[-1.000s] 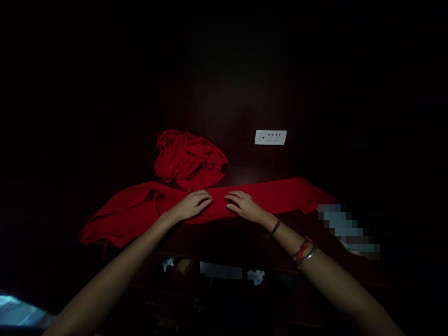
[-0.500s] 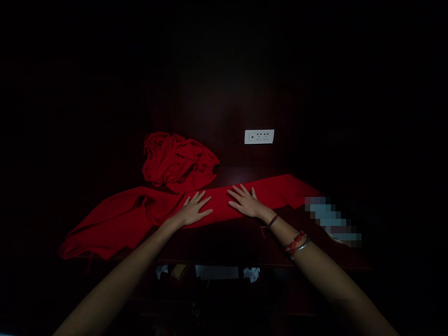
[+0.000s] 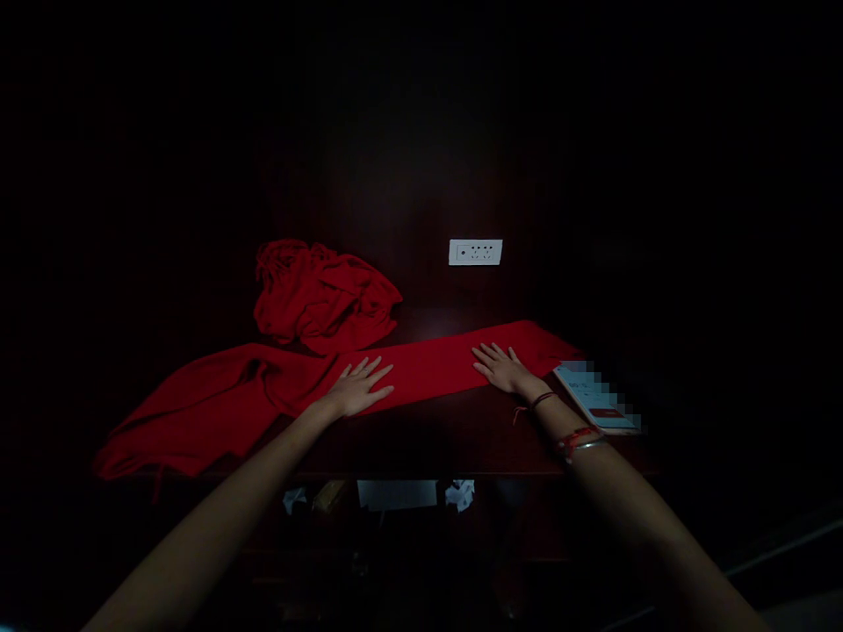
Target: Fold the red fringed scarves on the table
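Observation:
A long red scarf (image 3: 428,369) lies stretched across a dark wooden table (image 3: 435,434). My left hand (image 3: 359,386) rests flat on it near the middle, fingers spread. My right hand (image 3: 500,367) lies flat on the scarf farther right, fingers apart, with red string bracelets and a metal bangle on the wrist. The scarf's left part (image 3: 198,408) is rumpled and hangs toward the table's left edge. A second crumpled red cloth (image 3: 322,297) is heaped behind the scarf at the back left.
A white socket plate (image 3: 475,252) sits on the dark wall behind the table. A booklet or phone (image 3: 596,399), partly blurred, lies at the right end of the scarf. Crumpled paper bits and a white sheet (image 3: 395,494) lie on the shelf below. The room is very dark.
My right hand has slid rightward along the scarf, away from my left hand, flattening the cloth. Both hands went from curled to flat with fingers spread.

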Available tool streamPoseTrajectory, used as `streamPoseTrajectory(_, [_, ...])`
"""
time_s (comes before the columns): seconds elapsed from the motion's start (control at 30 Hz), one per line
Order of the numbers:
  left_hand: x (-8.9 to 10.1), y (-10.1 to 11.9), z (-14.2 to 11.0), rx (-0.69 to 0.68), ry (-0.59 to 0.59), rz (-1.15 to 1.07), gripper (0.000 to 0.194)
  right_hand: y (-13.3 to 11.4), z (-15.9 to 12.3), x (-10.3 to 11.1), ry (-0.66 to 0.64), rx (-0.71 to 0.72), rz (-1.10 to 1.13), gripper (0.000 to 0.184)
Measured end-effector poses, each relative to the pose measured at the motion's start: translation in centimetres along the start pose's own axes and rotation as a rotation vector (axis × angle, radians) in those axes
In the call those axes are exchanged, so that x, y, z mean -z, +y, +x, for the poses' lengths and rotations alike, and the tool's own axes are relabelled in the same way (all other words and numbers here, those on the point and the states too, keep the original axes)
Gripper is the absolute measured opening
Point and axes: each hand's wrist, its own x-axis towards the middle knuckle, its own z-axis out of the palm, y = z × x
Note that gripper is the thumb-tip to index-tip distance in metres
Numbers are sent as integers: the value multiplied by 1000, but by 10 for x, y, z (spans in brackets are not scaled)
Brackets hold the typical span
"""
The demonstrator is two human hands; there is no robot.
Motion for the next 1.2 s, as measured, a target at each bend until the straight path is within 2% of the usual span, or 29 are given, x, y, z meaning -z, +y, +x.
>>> streamPoseTrajectory(0.1, [-1,-1,1,1,3,2,58,-1,-11,3,107,65,14,56])
streamPoseTrajectory(0.2, [-1,-2,1,-12,11,4,58,-5,-19,0,-28,110,48,57])
streamPoseTrajectory(0.3, [0,-3,0,-15,11,13,57,3,-23,-4,-124,50,9,57])
streamPoseTrajectory(0.43, [0,-2,0,-15,11,28,57,16,-29,-4,-124,-3,-38,58])
streamPoseTrajectory(0.53, [-1,-4,1,-19,12,32,58,22,-33,-1,-40,-8,-58,59])
streamPoseTrajectory(0.6, [-2,-5,1,-17,11,32,58,29,-34,0,-15,-67,-71,60])
streamPoseTrajectory(0.73, [-1,-5,1,-11,-1,32,58,47,-32,-3,-113,-167,-78,61])
streamPoseTrajectory(0.8, [1,-4,0,-6,-9,33,58,52,-31,-5,-94,-155,-82,63])
streamPoseTrajectory(0.97, [4,-6,-4,-9,-5,28,58,50,-34,-3,9,-125,-57,68])
streamPoseTrajectory(1.2, [-1,-29,-10,-58,-16,27,56,50,-31,1,-123,-182,-15,69])
